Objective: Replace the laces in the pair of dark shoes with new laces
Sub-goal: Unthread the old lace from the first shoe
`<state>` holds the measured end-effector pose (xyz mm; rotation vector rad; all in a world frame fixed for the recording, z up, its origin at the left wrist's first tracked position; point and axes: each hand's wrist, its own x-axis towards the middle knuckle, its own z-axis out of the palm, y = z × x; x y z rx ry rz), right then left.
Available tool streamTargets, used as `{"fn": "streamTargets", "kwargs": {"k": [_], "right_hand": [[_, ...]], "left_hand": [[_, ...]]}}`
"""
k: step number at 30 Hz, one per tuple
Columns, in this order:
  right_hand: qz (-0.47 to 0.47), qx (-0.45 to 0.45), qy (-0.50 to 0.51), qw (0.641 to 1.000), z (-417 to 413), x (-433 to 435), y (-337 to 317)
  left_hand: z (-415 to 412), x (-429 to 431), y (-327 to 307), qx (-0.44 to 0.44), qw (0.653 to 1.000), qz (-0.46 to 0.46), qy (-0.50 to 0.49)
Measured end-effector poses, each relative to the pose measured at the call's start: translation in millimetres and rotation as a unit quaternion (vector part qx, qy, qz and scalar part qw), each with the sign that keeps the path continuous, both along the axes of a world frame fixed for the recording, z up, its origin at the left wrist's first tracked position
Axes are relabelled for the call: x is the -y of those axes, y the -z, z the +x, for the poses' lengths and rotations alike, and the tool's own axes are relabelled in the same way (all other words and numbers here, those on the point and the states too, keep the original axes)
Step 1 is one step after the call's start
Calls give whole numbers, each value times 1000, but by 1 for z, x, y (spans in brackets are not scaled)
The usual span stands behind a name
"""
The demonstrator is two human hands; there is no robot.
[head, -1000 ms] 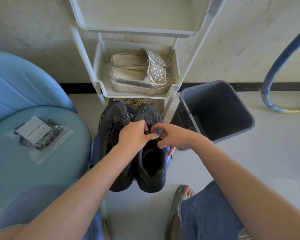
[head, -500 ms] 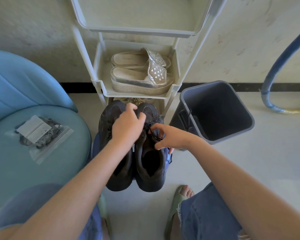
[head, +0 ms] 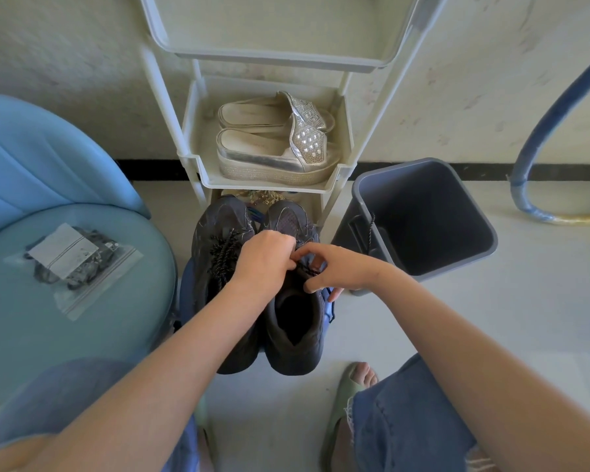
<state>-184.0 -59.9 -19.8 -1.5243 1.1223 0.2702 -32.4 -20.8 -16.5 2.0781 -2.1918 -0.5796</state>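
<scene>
lying on the blue chair (head: 82,335) at far left is a zip bag of laces (head: 72,264). next, the left dark shoe (head: 215,260) stands laced on the floor. left hand (head: 264,264) and right hand (head: 344,270) curl over the right dark shoe (head: 297,332) beside it, fingers pinched together on its lace (head: 309,269). a grey bin (head: 440,216) stands rightmost, a loose lace (head: 371,229) over its rim.

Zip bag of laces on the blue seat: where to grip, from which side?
Probably from above, pinching the lumpy middle of the zip bag beside its white label. It lies flat on the blue seat, so the thin clear edges offer little to catch.
</scene>
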Motion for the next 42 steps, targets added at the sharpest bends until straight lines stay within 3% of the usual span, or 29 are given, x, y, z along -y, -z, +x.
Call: {"fn": "streamTargets", "kwargs": {"k": [6, 9, 10, 12, 13, 14, 16, 17, 20, 23, 26, 28, 31, 34, 37, 38, 40, 42], "right_hand": [[11, 7, 8, 1000, -2, 0, 1], [9, 0, -8, 1000, -2, 0, 1], [10, -4, -11, 1000, -2, -1, 2], [12, -5, -12, 1000, 0, -3, 2], [7, -6, -16, 1000, 1, -3, 2], [-6, -11, -23, 1000, 2, -3, 2], [-54, -28, -32, 998, 2, -1, 2], [-82, -29, -21, 996, 2, 0, 0], [-168, 12, 49, 984, 8, 3, -2], [-202, 65, 115, 970, 18, 4, 0], [-178, 64, 139, 972, 18, 5, 7], [-183, 40, 146, 971, 17, 7, 13], [-235, -8, 209, 949, 21, 9, 21], [-268, -27, 328, 906, 28, 17, 22], [-207, 82, 534, 816, 26, 35, 11], [-181, 107, 557, 803, 21, 42, 7], [-81, 145, 519, 839, 12, 49, 1], [-8, 108, 404, 909, 11, 45, 0]], "left_hand": [[5, -6, 7, 4, 981, -194, -30], [25, 5, 1, -113, 943, -235, -205], [35, 10, -1, -186, 911, -231, -288], [50, 18, -9, -362, 800, -188, -440], [51, 19, -12, -396, 773, -162, -469], [48, 19, -13, -360, 802, -148, -452], [36, 13, -14, -186, 907, -188, -328], [31, 10, -14, -116, 930, -222, -269], [23, 6, -21, -37, 952, -233, -194], [12, -7, -21, -84, 984, -47, -148], [-6, -23, -11, -78, 987, 90, -111], [-14, -28, -6, -42, 990, 80, -106], [-17, -28, -1, -75, 985, 98, -119], [-16, -30, 0, -86, 985, 110, -105], [-13, -32, 0, -105, 984, 107, -93], [-12, -32, -1, -119, 982, 110, -92], [-8, -31, -4, -146, 977, 114, -107], [1, -25, -7, -140, 976, 82, -144]]}}
